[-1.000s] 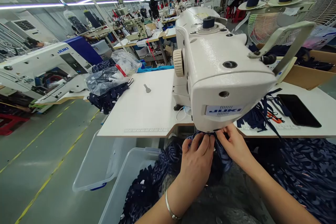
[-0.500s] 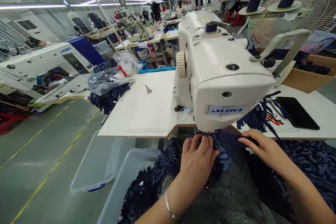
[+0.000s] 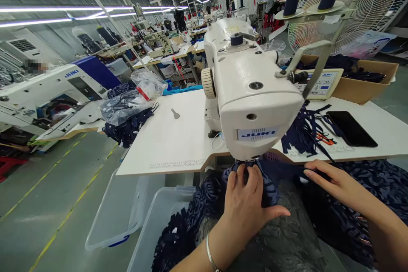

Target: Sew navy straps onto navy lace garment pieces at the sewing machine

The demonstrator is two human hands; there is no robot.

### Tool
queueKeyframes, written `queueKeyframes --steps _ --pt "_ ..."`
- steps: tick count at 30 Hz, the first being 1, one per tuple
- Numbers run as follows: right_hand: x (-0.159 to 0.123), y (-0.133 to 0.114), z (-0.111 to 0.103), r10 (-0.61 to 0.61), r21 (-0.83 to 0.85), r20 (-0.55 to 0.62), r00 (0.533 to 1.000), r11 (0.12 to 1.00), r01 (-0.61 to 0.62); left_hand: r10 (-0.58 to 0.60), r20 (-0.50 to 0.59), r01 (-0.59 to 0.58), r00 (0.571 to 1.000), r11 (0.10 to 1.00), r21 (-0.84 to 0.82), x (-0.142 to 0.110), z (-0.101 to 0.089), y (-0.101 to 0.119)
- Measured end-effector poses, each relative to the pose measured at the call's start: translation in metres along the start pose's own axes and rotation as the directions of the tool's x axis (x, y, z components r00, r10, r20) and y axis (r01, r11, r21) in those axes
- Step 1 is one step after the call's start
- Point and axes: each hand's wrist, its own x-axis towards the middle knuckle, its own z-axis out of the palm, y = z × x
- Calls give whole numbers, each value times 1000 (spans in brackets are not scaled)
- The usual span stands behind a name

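The navy patterned fabric lies bunched right under the head of the white sewing machine, at 6 o'clock from the JUKI label and spilling toward the person over the table's near edge. The left hand sits on top of it, fingers bent and pressing the cloth just below the machine's front, thumb stretched out toward 3 o'clock; it looks to be pinching a fold, though the exact grip under the fingertips is hidden. The right hand lies at 3 o'clock from the left, flatter, fingers extended toward 9 o'clock and resting on the dark cloth; whether it grips anything I cannot tell. So the fabric's long run goes roughly from 9 to 3 o'clock across the front of the machine, with 1 hand at each end, and the left hand is the nearer to the needle area, which the machine head hides. On the white table at 3 o'clock of the machine lie dark fabric strips, orange snips and a black phone. A clear plastic bin stands at 8 o'clock of the left hand, holding more dark trim.
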Motion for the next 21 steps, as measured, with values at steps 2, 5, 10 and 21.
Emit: queueKeyframes --steps 2,5,10,21 --pt "-4 1 0 110 47 43 993 993 -112 -8 26 8 1000 1000 11 0 -1 3" --pt "-7 -3 -3 203 200 180 963 951 -237 -18 79 18 997 1000 1 -2 -7 5" --pt "0 -30 4 169 556 155 973 799 -227 -42 57 47 997 995 -90 -17 -17 -9" --pt "30 -99 75 7 449 90 996 892 -47 -109 -129 133 986 971 200 -46 11 -68"
